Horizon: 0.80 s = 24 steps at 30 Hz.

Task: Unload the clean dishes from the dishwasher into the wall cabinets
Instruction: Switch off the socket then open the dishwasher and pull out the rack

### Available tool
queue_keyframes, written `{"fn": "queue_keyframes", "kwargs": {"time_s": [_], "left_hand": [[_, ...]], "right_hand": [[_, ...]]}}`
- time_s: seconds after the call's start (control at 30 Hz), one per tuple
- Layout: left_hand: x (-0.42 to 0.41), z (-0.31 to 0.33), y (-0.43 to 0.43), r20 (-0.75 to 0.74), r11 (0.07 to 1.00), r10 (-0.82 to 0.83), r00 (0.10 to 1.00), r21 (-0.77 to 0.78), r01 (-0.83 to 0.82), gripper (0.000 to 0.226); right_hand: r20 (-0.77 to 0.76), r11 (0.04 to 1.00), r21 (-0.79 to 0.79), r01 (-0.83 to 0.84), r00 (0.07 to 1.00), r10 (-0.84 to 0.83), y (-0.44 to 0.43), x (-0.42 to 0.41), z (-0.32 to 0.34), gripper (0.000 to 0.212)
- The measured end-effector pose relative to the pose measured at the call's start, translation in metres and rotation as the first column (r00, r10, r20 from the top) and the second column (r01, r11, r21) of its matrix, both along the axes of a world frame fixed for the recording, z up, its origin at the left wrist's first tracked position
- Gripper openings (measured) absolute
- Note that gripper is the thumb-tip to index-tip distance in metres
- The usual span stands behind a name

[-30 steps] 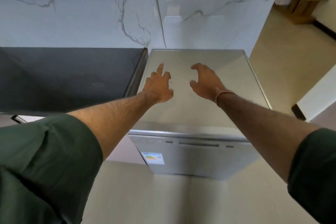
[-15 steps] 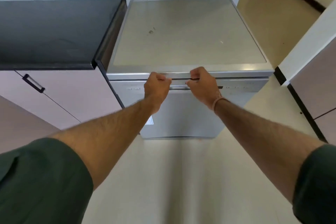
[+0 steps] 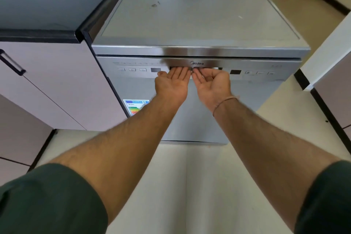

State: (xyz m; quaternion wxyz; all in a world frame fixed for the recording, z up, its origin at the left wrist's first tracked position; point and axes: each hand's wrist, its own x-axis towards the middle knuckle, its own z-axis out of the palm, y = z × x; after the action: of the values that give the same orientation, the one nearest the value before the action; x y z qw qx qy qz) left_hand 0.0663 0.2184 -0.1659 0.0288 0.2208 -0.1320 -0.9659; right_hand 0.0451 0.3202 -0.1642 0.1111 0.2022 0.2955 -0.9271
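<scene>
Head view: left hand [image 3: 171, 85] and right hand [image 3: 211, 86], palms up, hook fingers [image 3: 182, 73] into the handle [image 3: 216, 68] of the dishwasher [image 3: 190, 15] just ahead. Pull evenly with both, lowering the door [image 3: 247, 104] gently.

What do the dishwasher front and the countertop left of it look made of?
Dishwasher front: likely brushed stainless steel or a steel-look coating; silver, with streaky highlights along the top trim. Countertop: dark, smooth, semi-gloss slab, perhaps stone or laminate; it shows soft reflections and no grain.
</scene>
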Motion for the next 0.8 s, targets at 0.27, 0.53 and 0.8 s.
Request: {"fn": "queue_keyframes", "kwargs": {"time_s": [0.27, 0.53, 0.8], "left_hand": [[0.011, 0.001, 0.01, -0.012, 0.995, 0.039, 0.999, 0.096, -0.038, 0.056], [0.074, -0.024, 0.027, -0.004, 0.986, 0.069, 0.998, 0.152, -0.067, 0.05], [0.156, -0.054, 0.044, 0.045, 0.974, 0.089, 0.995, 0.206, -0.096, 0.048]], "right_hand": [[-0.012, 0.988, -0.139, 0.065, 0.998, -0.067, -0.004, 0.013, -0.005, 0.026], [-0.002, 0.969, -0.23, 0.092, 0.996, -0.095, 0.002, 0.07, -0.033, 0.024], [0.042, 0.966, -0.246, 0.081, 0.996, -0.073, 0.015, 0.146, -0.064, 0.018]]}}
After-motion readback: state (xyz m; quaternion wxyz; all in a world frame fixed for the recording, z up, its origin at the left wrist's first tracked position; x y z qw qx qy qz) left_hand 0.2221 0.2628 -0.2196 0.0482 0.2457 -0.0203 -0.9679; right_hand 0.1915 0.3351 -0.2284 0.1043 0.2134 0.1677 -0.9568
